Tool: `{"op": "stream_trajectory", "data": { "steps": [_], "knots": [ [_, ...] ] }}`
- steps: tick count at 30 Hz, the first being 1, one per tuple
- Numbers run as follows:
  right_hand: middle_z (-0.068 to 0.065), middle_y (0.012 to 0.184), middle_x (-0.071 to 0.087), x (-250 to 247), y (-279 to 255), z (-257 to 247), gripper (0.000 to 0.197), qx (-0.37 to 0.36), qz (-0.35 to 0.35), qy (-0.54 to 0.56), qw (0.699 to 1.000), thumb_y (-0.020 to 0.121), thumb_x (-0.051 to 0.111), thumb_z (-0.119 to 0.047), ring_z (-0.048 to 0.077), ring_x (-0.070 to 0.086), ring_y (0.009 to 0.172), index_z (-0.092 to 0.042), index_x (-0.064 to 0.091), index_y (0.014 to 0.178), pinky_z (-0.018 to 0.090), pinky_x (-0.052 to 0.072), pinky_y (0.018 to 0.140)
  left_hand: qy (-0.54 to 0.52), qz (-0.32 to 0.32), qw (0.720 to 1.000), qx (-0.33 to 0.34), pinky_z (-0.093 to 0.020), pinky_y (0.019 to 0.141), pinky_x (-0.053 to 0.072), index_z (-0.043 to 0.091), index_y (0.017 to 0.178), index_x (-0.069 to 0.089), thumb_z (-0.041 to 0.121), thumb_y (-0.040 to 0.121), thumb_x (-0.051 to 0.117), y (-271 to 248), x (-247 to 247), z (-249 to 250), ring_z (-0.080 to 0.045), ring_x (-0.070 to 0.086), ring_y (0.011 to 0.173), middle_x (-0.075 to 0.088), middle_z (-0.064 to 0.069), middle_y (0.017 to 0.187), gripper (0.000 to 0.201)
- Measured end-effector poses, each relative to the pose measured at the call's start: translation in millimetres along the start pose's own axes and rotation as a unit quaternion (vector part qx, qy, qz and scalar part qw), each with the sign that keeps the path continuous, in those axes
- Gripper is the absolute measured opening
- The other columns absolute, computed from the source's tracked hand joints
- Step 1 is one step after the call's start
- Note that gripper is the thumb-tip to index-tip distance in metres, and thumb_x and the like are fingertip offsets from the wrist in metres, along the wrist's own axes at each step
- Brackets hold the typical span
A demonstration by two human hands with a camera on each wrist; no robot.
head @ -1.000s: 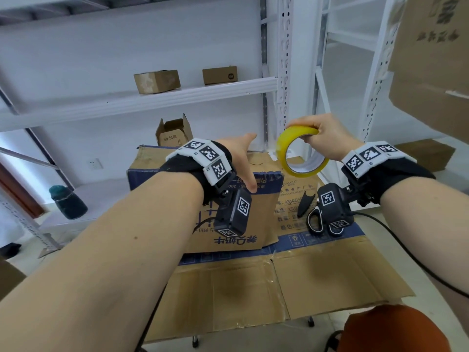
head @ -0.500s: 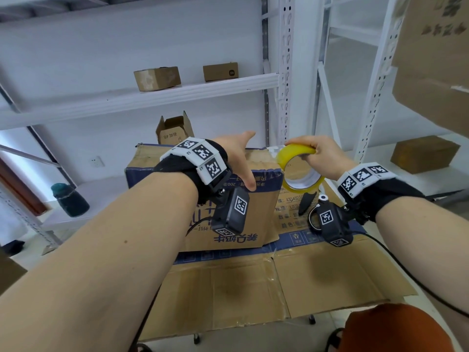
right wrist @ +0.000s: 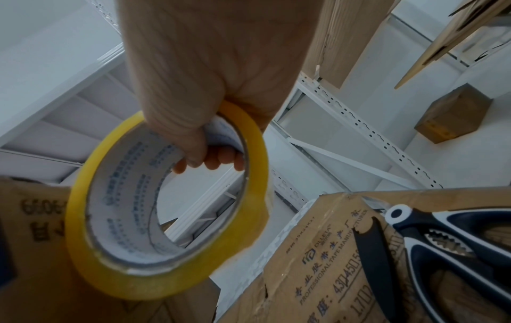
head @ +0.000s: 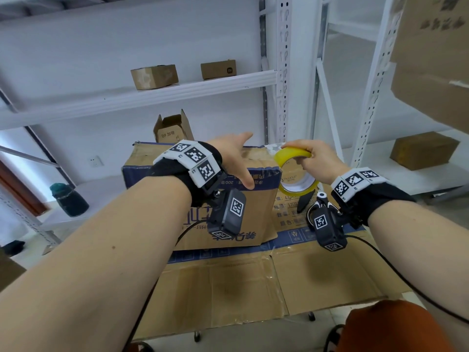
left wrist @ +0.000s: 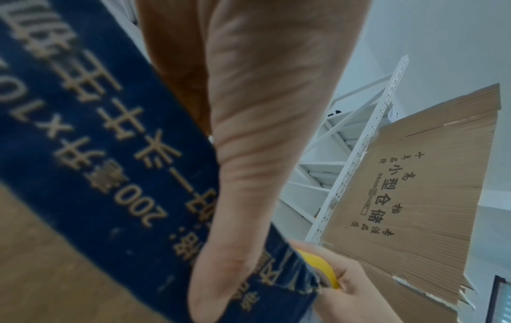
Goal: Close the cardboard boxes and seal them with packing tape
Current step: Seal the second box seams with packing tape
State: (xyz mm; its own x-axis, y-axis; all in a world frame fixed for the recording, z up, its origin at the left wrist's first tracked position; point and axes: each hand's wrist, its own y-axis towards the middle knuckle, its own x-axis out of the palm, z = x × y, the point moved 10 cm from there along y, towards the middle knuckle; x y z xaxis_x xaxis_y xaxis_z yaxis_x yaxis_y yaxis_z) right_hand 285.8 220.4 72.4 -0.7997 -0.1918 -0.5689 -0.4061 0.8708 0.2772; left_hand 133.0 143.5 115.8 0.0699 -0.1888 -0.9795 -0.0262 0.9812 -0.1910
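A brown cardboard box (head: 253, 222) with a blue band (left wrist: 110, 174) stands closed on a flattened cardboard sheet (head: 317, 280). My left hand (head: 238, 158) lies flat over the box's top front edge, fingers stretched across the lid and the thumb (left wrist: 249, 196) down the blue band. My right hand (head: 312, 158) grips a yellow roll of packing tape (head: 294, 174), its fingers (right wrist: 210, 159) curled through the core. The roll (right wrist: 165, 262) hangs at the box's top right corner. Whether a strip is pulled out, I cannot tell.
Black scissors (right wrist: 442, 240) lie on the printed cardboard right of the box, under my right wrist. White metal shelves (head: 177, 90) behind hold small boxes (head: 154, 76), and an open small box (head: 172, 130) stands behind the big one. A dark bottle (head: 69, 199) stands at left.
My right hand has carried the tape roll down and left to the box's top right corner. The left hand has stayed on the box top.
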Motion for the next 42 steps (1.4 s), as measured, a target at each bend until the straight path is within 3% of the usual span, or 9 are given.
{"op": "stream_trajectory", "data": {
  "steps": [5,9,15,18,20,23,28,33,42],
  "knots": [
    [0.000,0.106,0.063,0.1,1.6,-2.3,0.046,-0.006,0.006,-0.003,1.000,0.089,0.047,0.010,0.017,0.057,0.094,-0.018,0.064,0.120,0.027,0.046,0.085,0.150,0.040,0.988,0.019,-0.049,0.117,0.015,0.027,0.153,0.009,0.057,0.076,0.069,-0.7,12.3,0.7,-0.026,0.018,0.144,0.021,-0.002,0.157,0.102],
    [0.004,0.101,0.063,3.4,5.5,-0.2,0.051,0.003,0.009,0.006,1.000,0.086,0.044,0.016,0.004,0.057,0.077,-0.016,0.063,0.120,0.010,0.041,0.067,0.159,0.075,0.979,0.102,-0.043,0.117,0.018,0.027,0.153,0.011,0.036,0.088,0.064,-8.8,16.2,20.6,-0.021,0.015,0.146,0.016,0.005,0.159,0.084],
    [0.003,0.111,0.066,3.1,4.1,-7.7,0.032,-0.018,0.012,-0.058,0.998,0.092,0.056,-0.004,0.017,0.057,0.100,-0.018,0.066,0.119,0.026,0.043,0.088,0.149,0.086,0.977,0.125,-0.043,0.114,0.029,0.032,0.152,0.011,0.026,0.090,0.064,-7.4,22.4,23.8,-0.017,0.014,0.147,0.013,0.012,0.159,0.082],
    [0.005,0.126,0.059,6.6,4.7,-16.6,0.039,-0.044,0.007,-0.140,0.989,0.091,0.057,-0.013,0.023,0.050,0.117,-0.019,0.057,0.130,0.036,0.040,0.100,0.152,0.084,0.977,0.120,-0.046,0.110,0.034,0.033,0.152,0.012,0.027,0.089,0.064,-4.7,22.8,21.2,-0.017,0.017,0.146,0.016,0.012,0.159,0.082],
    [0.004,0.132,0.051,9.2,1.7,-33.9,0.052,-0.104,0.021,-0.234,0.966,0.086,0.057,-0.011,0.024,0.041,0.126,-0.020,0.049,0.136,0.042,0.034,0.107,0.159,0.094,0.975,0.122,-0.046,0.107,0.038,0.031,0.152,0.015,0.028,0.089,0.064,-5.9,21.7,23.1,-0.017,0.021,0.145,0.022,0.011,0.157,0.080],
    [0.001,0.128,0.055,25.7,-11.0,-70.1,0.054,-0.232,0.031,-0.323,0.917,0.077,0.056,-0.003,0.024,0.042,0.124,-0.017,0.055,0.129,0.044,0.030,0.108,0.162,0.137,0.970,0.118,-0.041,0.097,0.046,0.028,0.148,0.026,0.028,0.088,0.063,-11.5,14.9,25.5,-0.018,0.037,0.137,0.038,0.007,0.149,0.070],
    [0.002,0.123,0.059,44.9,-16.9,-82.6,0.039,-0.240,0.005,-0.310,0.920,0.089,0.054,-0.014,0.023,0.047,0.118,-0.016,0.056,0.128,0.038,0.029,0.105,0.168,0.228,0.956,0.081,-0.035,0.079,0.047,0.025,0.129,0.050,0.043,0.084,0.063,-21.9,3.5,14.0,-0.019,0.058,0.107,0.060,0.002,0.121,0.050],
    [0.001,0.131,0.057,43.2,-13.7,-81.4,0.038,-0.205,0.002,-0.309,0.929,0.095,0.052,-0.020,0.021,0.044,0.121,-0.018,0.055,0.132,0.037,0.033,0.104,0.187,0.266,0.946,-0.003,-0.030,0.061,0.041,0.020,0.100,0.058,0.064,0.081,0.056,-35.2,-3.7,-18.8,-0.019,0.060,0.083,0.063,0.002,0.093,0.047],
    [0.003,0.135,0.054,39.8,-14.8,-82.7,0.036,-0.138,0.001,-0.295,0.945,0.095,0.051,-0.020,0.023,0.040,0.125,-0.018,0.057,0.131,0.039,0.032,0.106,0.203,0.279,0.932,-0.115,-0.031,0.063,0.036,0.015,0.083,0.058,0.077,0.077,0.049,-74.5,-19.9,-86.0,-0.019,0.052,0.070,0.056,0.000,0.074,0.063]
  ]
}}
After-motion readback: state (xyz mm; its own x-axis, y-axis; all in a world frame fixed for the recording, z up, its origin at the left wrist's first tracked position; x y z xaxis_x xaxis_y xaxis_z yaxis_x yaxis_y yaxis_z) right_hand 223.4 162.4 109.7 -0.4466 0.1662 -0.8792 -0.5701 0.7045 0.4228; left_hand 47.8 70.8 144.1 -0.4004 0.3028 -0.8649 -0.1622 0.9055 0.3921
